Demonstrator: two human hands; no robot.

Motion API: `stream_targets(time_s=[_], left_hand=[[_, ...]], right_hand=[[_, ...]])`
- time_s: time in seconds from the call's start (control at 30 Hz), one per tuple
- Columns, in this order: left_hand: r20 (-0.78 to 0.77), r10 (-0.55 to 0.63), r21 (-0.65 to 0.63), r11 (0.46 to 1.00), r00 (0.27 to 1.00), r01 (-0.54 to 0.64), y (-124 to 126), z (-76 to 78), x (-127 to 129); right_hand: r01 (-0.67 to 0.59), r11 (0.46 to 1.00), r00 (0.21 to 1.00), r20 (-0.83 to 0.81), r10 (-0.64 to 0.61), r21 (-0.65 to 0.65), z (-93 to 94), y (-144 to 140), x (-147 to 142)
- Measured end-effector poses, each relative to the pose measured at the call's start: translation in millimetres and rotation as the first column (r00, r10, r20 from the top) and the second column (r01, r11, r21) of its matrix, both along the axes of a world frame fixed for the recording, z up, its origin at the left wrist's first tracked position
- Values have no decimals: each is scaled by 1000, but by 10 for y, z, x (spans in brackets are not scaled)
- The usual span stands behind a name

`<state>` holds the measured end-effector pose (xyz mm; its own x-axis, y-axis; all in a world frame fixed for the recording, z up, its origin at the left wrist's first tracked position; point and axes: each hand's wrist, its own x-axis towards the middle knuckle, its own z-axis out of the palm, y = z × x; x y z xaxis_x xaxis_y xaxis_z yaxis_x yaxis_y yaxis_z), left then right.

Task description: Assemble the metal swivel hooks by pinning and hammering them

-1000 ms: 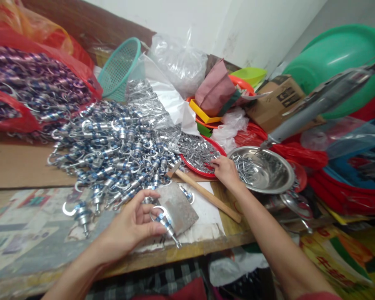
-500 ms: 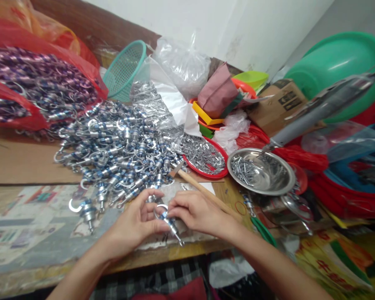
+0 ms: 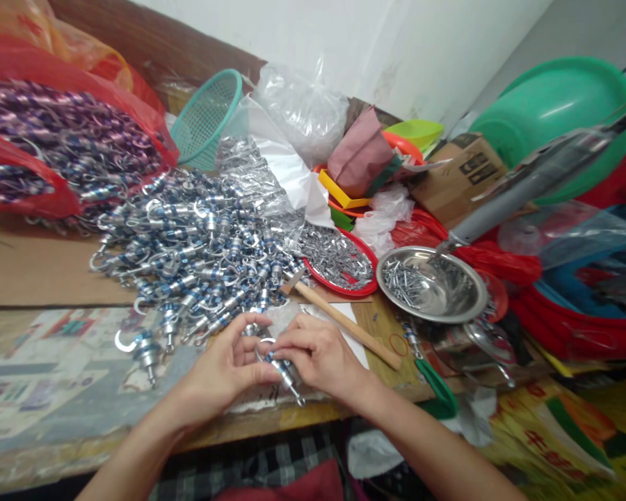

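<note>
Near the table's front edge, my left hand (image 3: 233, 365) is closed around a blue-and-silver metal fitting (image 3: 286, 374) with a curved, hook-like end. The fitting's narrow tip points down and toward the right. My right hand (image 3: 313, 351) pinches the same fitting near its curved end, thumb and fingers pressed together; the exact contact is partly hidden. A large pile of similar fittings (image 3: 193, 243) lies just beyond my hands. One more loose fitting (image 3: 145, 351) rests to the left on the printed sheet. Behind my right hand lies a wooden-handled hammer (image 3: 349, 327).
A red tray (image 3: 339, 287) holds small metal strips. Beside it, a steel bowl (image 3: 464, 316) contains thin pins, with a grey tool (image 3: 532, 184) slanting above. A red bag (image 3: 62, 198) of purple and blue fittings stands left, near a teal basket (image 3: 203, 118).
My right hand has shifted slightly, its knuckles raised, still pinching the fitting. More of the hammer's handle shows now. The view has moved a little; the pile looks the same.
</note>
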<state>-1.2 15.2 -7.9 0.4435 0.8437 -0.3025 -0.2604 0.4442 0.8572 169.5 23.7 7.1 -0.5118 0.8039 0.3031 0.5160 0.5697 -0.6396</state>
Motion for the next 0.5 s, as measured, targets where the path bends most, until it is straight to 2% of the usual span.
stream_targets(time_s=[0.07,0.13,0.2,0.23,0.33,0.4,0.5], left_hand=[[-10,1,4,1000,1000,-1,-3,1,-1],[-33,11,6,1000,999,-11,-5,-3,-3],[-59,19,8,1000,998,-19,-8,-5,-6],[-69,21,9,1000,997,-20,-10,-4,-7],[-85,17,11,1000,996,-16,-14,4,-9],[-84,10,16,1000,996,-8,-13,8,-8],[-77,7,23,1000,997,-5,-7,10,-1]], right_hand=[[32,999,998,-55,-30,35,15,40,67],[195,976,979,-70,-189,98,27,112,211],[377,915,921,45,-387,143,14,201,396],[416,900,889,151,-433,132,-4,240,485],[408,913,846,381,-374,-9,-64,289,658],[406,913,853,378,-360,-45,-49,232,698],[397,918,881,277,-384,11,115,-6,724]])
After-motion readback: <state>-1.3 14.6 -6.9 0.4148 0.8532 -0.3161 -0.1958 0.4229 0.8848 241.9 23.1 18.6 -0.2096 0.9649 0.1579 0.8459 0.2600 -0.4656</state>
